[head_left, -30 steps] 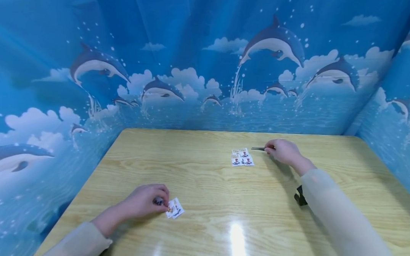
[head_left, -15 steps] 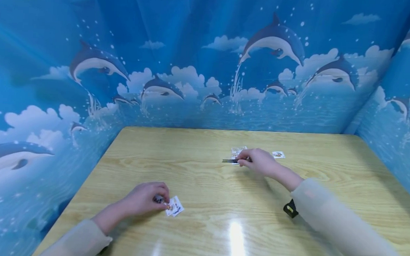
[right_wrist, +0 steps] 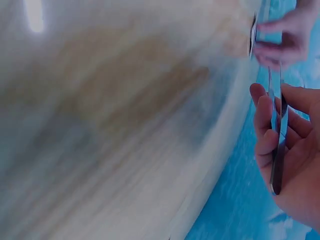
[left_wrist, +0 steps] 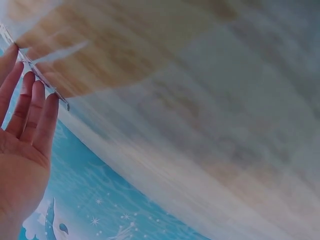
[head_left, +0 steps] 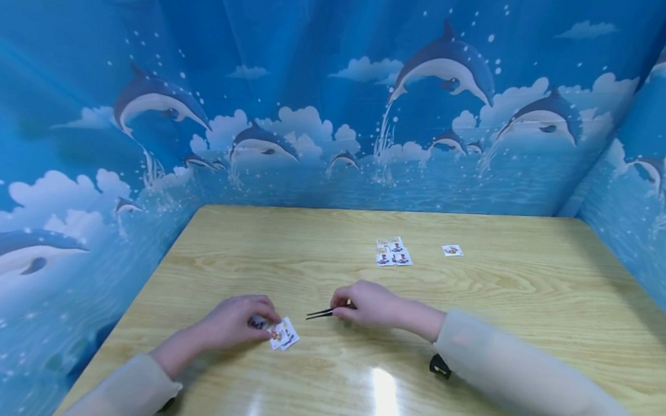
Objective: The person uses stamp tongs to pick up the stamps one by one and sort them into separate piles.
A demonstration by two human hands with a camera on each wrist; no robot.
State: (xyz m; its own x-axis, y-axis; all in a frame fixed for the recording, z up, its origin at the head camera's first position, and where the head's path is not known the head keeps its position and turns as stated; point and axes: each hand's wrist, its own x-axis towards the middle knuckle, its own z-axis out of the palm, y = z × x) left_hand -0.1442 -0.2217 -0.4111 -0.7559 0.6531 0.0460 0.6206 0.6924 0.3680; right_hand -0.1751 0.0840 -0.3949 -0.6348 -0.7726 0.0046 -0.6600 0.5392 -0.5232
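Low on the left of the head view, my left hand (head_left: 242, 322) pinches small white picture cards (head_left: 285, 335) by their left side, close to the tabletop. They overlap and look like a fanned pair; the fingers cover part of them. In the left wrist view the cards (left_wrist: 42, 75) appear edge-on along the fingertips. My right hand (head_left: 370, 304) holds dark metal tweezers (head_left: 321, 313) between thumb and fingers. Their slim tips point left toward the cards, slightly apart, with nothing between them. The right wrist view shows the tweezers (right_wrist: 279, 145) lying across the palm.
Farther back on the wooden table (head_left: 242, 253) lies a block of several picture cards (head_left: 393, 252), placed edge to edge. One single card (head_left: 452, 250) lies to its right. A blue dolphin-print curtain (head_left: 315, 95) rises behind the table.
My right hand has swung from the back right, past the card block, toward my left hand, tweezers still held. The single card it covered is now visible. My left hand has barely moved.
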